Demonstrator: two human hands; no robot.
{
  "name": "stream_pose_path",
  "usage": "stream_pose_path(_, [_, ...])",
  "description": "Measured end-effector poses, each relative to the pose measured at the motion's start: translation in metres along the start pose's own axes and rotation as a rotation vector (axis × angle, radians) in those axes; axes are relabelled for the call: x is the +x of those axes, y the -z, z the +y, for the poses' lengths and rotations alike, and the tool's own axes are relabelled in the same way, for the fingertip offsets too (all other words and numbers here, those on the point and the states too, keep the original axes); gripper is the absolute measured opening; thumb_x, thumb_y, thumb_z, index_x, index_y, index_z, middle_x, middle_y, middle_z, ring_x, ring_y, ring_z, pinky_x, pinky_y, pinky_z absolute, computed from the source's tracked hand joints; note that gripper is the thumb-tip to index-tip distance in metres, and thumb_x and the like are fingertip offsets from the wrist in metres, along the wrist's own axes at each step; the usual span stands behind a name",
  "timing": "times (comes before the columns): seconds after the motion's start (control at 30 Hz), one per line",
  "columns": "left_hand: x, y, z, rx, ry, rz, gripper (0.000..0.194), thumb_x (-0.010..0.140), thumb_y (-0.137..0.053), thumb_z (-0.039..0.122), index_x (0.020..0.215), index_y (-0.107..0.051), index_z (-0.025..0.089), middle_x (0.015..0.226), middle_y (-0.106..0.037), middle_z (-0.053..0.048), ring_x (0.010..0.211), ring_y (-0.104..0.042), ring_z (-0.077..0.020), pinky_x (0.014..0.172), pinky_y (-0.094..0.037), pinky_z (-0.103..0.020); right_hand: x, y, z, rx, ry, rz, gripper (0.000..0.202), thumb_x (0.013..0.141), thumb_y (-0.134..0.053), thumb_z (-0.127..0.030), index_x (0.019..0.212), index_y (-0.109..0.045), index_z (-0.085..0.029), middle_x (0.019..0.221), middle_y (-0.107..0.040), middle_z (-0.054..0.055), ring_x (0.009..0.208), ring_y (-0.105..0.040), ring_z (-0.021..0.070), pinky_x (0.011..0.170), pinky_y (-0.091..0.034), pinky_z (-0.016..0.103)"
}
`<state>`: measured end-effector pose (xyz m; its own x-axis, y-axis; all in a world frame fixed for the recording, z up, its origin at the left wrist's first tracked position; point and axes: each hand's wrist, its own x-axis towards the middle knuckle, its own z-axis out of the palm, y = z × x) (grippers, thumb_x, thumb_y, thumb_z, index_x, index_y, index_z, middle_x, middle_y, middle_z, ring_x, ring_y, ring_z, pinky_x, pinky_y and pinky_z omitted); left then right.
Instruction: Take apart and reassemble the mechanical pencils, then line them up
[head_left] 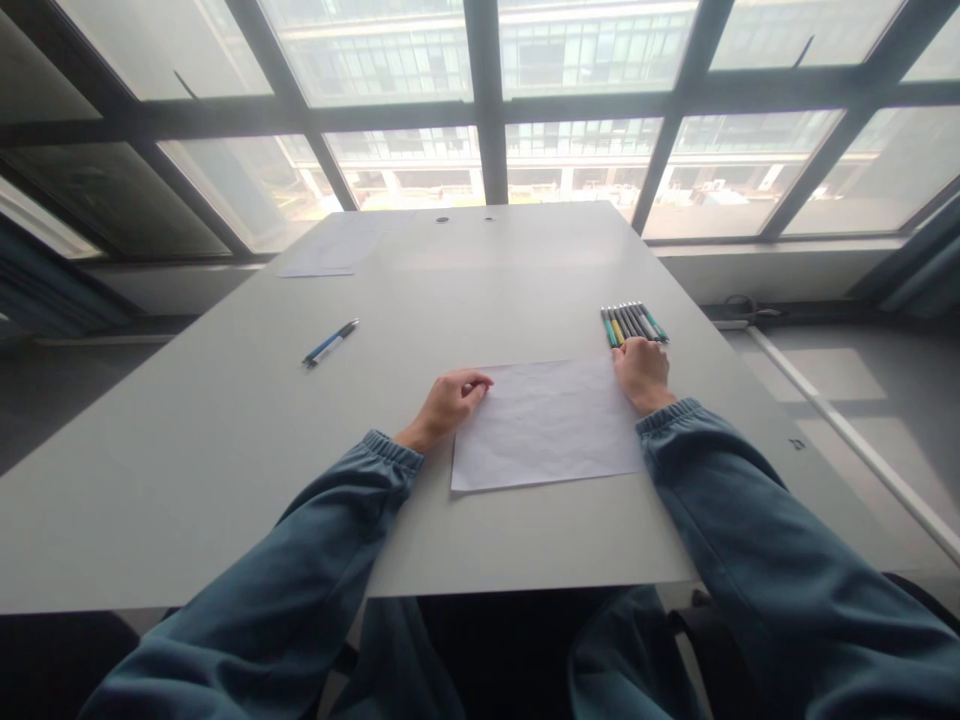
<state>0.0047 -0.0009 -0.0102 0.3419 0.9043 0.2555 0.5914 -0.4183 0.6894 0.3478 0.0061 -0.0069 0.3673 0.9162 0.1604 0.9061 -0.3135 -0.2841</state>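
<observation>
A white sheet of paper (pixel 551 425) lies slightly wrinkled on the table in front of me. At its upper left corner is my left hand (pixel 448 405), with thumb and fingers closed on the paper's edge. My right hand (pixel 643 373) is curled closed over the upper right corner, and its fingertips are partly hidden. Just beyond the right hand lies a row of several pens (pixel 630 322), side by side, mostly dark with green and yellow ones among them. The knuckles are close against the near ends of these pens.
Two pens (pixel 331 344), one of them blue, lie together on the left of the white table (pixel 225 460). More white paper (pixel 322 250) rests at the far left corner. Windows (pixel 585 150) stand behind the table's far edge. A white pipe (pixel 847 430) runs along the floor at right.
</observation>
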Motion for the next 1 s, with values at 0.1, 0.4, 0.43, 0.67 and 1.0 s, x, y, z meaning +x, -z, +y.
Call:
stream_pose_path(0.1, [0.000,0.000,-0.001,-0.003,-0.002,0.002,0.023,0.087,-0.059,0.030,0.094,-0.078,0.020,0.098,-0.078,-0.004,0.085,-0.066,-0.0193,0.083,-0.054,-0.030,0.001,-0.001,0.001,0.005,0.004,0.010,0.032,0.096,-0.054,-0.033,0.101,-0.077,-0.011,0.102,-0.074,0.024,0.101,-0.070,0.0359,0.089,-0.053,0.045])
stream_pose_path(0.4, [0.000,-0.001,-0.005,0.036,-0.032,0.023,0.020,0.088,-0.060,0.029,0.094,-0.077,0.021,0.096,-0.077,-0.003,0.083,-0.067,-0.0190,0.082,-0.053,-0.030,-0.001,0.014,0.008,0.142,0.098,0.070,0.024,0.091,-0.063,-0.035,0.086,-0.077,-0.017,0.085,-0.075,0.015,0.084,-0.070,0.0281,0.080,-0.052,0.038])
stream_pose_path(0.43, [0.000,-0.001,-0.005,0.052,-0.039,0.028,0.019,0.088,-0.061,0.030,0.093,-0.077,0.021,0.094,-0.077,-0.004,0.083,-0.067,-0.0191,0.082,-0.053,-0.030,-0.003,0.016,0.007,0.186,0.207,0.040,0.022,0.090,-0.063,-0.035,0.084,-0.076,-0.017,0.081,-0.074,0.012,0.079,-0.069,0.0257,0.078,-0.052,0.036])
stream_pose_path(0.67, [-0.002,0.003,-0.003,0.135,-0.200,0.090,0.022,0.087,-0.069,0.036,0.103,-0.075,0.023,0.105,-0.074,-0.005,0.102,-0.066,-0.0237,0.099,-0.050,-0.040,-0.027,0.008,-0.009,0.453,0.873,-0.187,0.017,0.086,-0.073,-0.028,0.101,-0.078,-0.022,0.108,-0.075,0.009,0.099,-0.066,0.0252,0.092,-0.053,0.041])
stream_pose_path(1.0, [-0.002,0.000,-0.010,0.162,-0.221,-0.031,0.019,0.085,-0.070,0.032,0.101,-0.075,0.024,0.112,-0.074,-0.005,0.107,-0.066,-0.0253,0.103,-0.050,-0.043,-0.048,0.000,-0.027,0.402,0.986,-0.235,0.025,0.083,-0.078,-0.023,0.108,-0.076,-0.024,0.120,-0.070,0.010,0.112,-0.062,0.0292,0.101,-0.050,0.049])
